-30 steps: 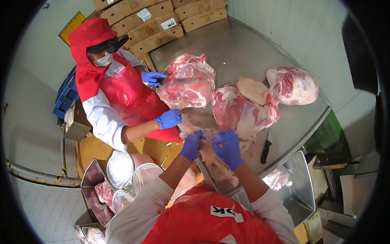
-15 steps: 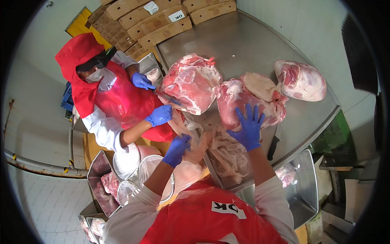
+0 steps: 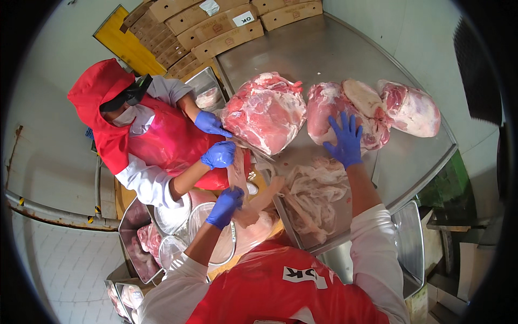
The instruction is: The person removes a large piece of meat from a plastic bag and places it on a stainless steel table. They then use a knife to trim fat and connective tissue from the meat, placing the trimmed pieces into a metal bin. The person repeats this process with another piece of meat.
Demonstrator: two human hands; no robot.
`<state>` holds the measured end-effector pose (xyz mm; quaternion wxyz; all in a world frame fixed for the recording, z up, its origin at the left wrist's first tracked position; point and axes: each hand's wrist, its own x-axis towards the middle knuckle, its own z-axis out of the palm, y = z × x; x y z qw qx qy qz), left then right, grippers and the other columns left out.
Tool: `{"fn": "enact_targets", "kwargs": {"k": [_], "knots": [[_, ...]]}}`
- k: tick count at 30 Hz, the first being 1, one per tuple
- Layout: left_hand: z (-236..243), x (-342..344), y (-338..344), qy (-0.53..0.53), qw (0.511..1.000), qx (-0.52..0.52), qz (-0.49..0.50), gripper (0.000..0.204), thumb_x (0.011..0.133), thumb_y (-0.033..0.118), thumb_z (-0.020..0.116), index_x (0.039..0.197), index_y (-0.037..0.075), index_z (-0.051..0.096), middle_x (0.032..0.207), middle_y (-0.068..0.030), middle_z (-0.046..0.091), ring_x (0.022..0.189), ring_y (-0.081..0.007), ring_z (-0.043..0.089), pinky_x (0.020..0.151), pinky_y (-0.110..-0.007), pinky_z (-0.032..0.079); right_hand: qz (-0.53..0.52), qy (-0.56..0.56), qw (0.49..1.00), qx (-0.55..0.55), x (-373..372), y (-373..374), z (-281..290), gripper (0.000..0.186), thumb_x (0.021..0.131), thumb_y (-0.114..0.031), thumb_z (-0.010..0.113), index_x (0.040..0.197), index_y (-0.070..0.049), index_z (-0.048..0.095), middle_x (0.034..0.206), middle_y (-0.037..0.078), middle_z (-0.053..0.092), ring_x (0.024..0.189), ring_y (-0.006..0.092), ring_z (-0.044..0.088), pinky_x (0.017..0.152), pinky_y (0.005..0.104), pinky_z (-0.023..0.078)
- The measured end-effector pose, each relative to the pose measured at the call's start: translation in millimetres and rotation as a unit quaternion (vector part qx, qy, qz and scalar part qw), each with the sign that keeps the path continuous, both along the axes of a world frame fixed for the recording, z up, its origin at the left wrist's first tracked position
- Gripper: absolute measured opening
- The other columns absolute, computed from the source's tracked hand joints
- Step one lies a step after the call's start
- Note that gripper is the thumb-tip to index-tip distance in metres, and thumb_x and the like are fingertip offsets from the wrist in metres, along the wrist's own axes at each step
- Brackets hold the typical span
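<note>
While gripping translucent film point(image 3: 249, 213) in the closed left hand point(image 3: 225, 208), just outside the left edge of the steel table point(image 3: 345, 59), has crumpled plastic point(image 3: 318, 197) on the table's near end. Beyond, alongside the table's left edge, meets a co-worker's gloved hand point(image 3: 218, 155) against the film's far part. At mid-table, rests the right hand point(image 3: 345, 141), with fingers spread apart, on a raw meat cut point(image 3: 322, 105). At the table's far end, faces stacked cartons point(image 3: 229, 40).
</note>
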<state>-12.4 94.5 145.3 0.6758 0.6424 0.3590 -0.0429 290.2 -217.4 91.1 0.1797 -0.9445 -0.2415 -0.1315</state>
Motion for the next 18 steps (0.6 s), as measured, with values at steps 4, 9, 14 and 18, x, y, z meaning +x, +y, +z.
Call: {"fn": "enact_targets", "kwargs": {"k": [4, 9, 14, 18], "knots": [[9, -5, -9, 0.037, 0.999, 0.023, -0.01, 0.013, 0.094, 0.019, 0.055, 0.094, 0.007, 0.061, 0.071, -0.0007, 0.054, 0.06, -0.0127, 0.051, 0.057, -0.028, 0.042, 0.007, -0.018, 1.0, 0.019, 13, -1, -8, 0.084, 0.078, -0.044, 0.077, 0.152, -0.033, 0.039, 0.162, 0.016, 0.025, 0.149, 0.0467, 0.017, 0.116, 0.0673, 0.014], [7, -17, 7, 0.027, 0.997, 0.069, -0.018, 0.015, 0.094, 0.02, 0.055, 0.089, 0.007, 0.061, 0.071, -0.0008, 0.054, 0.06, -0.0128, 0.05, 0.057, -0.028, 0.041, 0.012, -0.033, 0.999, 0.009, 23, -1, -16, 0.072, 0.086, -0.04, 0.072, 0.151, -0.036, 0.041, 0.161, 0.016, 0.027, 0.148, 0.0476, 0.018, 0.117, 0.0654, 0.015], [26, -21, -2, 0.072, 0.995, 0.061, -0.022, 0.016, 0.093, 0.021, 0.055, 0.083, 0.008, 0.059, 0.072, 0.0, 0.054, 0.062, -0.0121, 0.05, 0.058, -0.029, 0.041, 0.023, -0.026, 0.999, 0.015, 32, -7, -24, 0.069, 0.088, -0.037, 0.07, 0.15, -0.037, 0.041, 0.161, 0.016, 0.028, 0.148, 0.0481, 0.017, 0.117, 0.0645, 0.016], [10, -32, 16, 0.041, 0.996, 0.078, -0.025, 0.017, 0.093, 0.022, 0.056, 0.088, 0.007, 0.059, 0.073, -0.0003, 0.054, 0.063, -0.0122, 0.051, 0.059, -0.029, 0.041, 0.031, -0.011, 0.999, 0.031, 34, -8, -25, 0.069, 0.088, -0.034, 0.07, 0.15, -0.038, 0.041, 0.162, 0.016, 0.026, 0.148, 0.0482, 0.017, 0.118, 0.0628, 0.015]]}}
